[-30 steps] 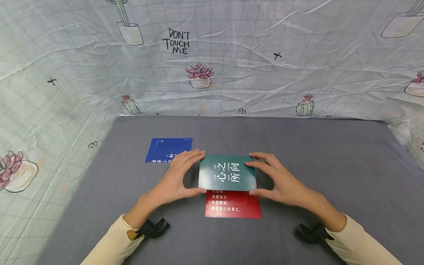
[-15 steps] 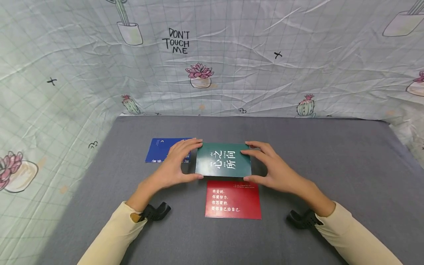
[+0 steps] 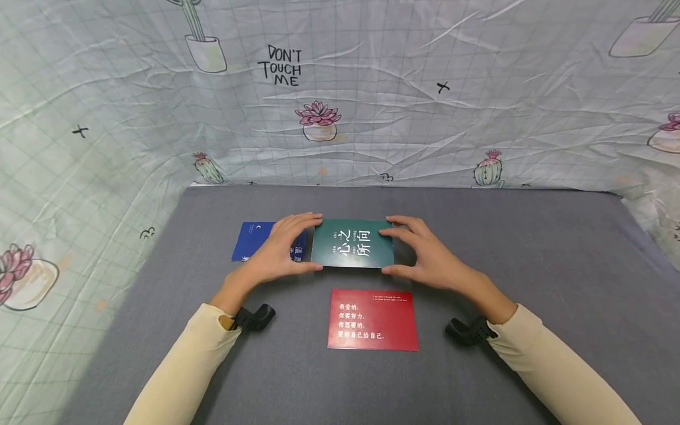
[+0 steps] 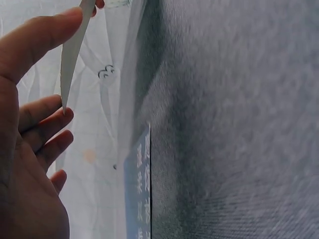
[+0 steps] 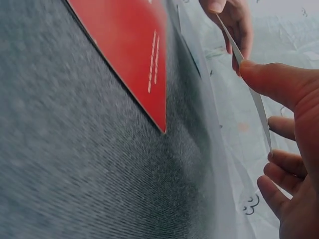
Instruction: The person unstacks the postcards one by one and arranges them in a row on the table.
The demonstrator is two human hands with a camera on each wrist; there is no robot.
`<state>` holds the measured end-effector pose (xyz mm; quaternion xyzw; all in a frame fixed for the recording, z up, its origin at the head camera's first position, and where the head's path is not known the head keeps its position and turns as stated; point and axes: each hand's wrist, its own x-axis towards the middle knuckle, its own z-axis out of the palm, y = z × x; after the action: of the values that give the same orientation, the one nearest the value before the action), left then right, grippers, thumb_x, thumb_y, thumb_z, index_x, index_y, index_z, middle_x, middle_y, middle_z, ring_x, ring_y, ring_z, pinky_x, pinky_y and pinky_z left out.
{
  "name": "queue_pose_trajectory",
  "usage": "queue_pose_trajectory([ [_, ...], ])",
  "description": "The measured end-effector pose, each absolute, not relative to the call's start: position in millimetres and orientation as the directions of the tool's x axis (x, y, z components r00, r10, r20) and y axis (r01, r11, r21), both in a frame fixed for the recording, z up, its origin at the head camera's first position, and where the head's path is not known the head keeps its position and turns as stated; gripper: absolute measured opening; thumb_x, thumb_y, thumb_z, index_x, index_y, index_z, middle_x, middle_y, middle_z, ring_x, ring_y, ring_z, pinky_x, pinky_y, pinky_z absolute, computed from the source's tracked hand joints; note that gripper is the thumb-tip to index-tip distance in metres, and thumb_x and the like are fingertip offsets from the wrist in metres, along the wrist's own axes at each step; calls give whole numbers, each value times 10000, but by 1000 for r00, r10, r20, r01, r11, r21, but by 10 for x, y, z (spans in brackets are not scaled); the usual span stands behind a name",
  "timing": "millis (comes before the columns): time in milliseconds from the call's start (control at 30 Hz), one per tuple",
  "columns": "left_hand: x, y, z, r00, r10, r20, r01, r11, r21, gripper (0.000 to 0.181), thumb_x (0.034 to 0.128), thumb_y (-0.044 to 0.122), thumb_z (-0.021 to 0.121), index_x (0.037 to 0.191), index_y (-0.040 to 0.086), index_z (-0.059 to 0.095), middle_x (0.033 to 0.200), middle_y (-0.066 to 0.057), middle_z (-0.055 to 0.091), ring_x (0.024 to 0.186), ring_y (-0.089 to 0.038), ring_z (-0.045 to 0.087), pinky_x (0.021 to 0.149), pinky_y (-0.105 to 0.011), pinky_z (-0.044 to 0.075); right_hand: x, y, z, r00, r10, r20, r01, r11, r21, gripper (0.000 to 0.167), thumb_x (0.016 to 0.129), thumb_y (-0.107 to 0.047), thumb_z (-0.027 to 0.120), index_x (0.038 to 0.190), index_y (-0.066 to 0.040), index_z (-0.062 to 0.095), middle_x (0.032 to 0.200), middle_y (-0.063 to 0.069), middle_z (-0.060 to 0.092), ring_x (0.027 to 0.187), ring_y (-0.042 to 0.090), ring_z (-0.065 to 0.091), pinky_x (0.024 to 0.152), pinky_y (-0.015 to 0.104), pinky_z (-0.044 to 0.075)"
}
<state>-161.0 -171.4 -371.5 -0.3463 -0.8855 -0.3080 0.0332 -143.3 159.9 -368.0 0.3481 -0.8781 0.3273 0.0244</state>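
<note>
Between the two hands a green card [image 3: 352,243] with white characters is held level above the cloth, its pale edge showing in both wrist views. The left hand [image 3: 280,248] pinches its left end, thumb at the near corner and fingertips at the far one. At the opposite end the right hand [image 3: 428,252] grips likewise, one finger lying on the printed face. A red card [image 3: 373,320] with white text lies nearer the person, below the green one. Partly hidden behind the left hand is a blue card [image 3: 254,238], flat on the cloth.
Grey cloth [image 3: 504,248] covers the table. A pale checked curtain [image 3: 393,112] with plant drawings hangs along the back and left side. Black camera mounts [image 3: 255,319] sit at both wrists.
Both hands have carried the green card away from the person and slightly left, off the red card, which now shows fully. The left hand covers part of the blue card.
</note>
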Motion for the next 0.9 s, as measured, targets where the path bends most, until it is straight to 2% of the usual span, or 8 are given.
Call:
queue_pose_trajectory([
  [900, -1844, -1808, -3896, -820, 555, 137, 533, 655, 536, 835, 723, 432, 789, 1409, 98, 451, 1472, -36, 402, 1403, -215, 242, 1121, -482, 109, -1780, 1484, -3911, -778, -603, 174, -569, 560, -602, 664, 774, -361, 796, 1338, -112, 549, 1461, 95, 351, 1334, 267, 269, 1028, 502, 334],
])
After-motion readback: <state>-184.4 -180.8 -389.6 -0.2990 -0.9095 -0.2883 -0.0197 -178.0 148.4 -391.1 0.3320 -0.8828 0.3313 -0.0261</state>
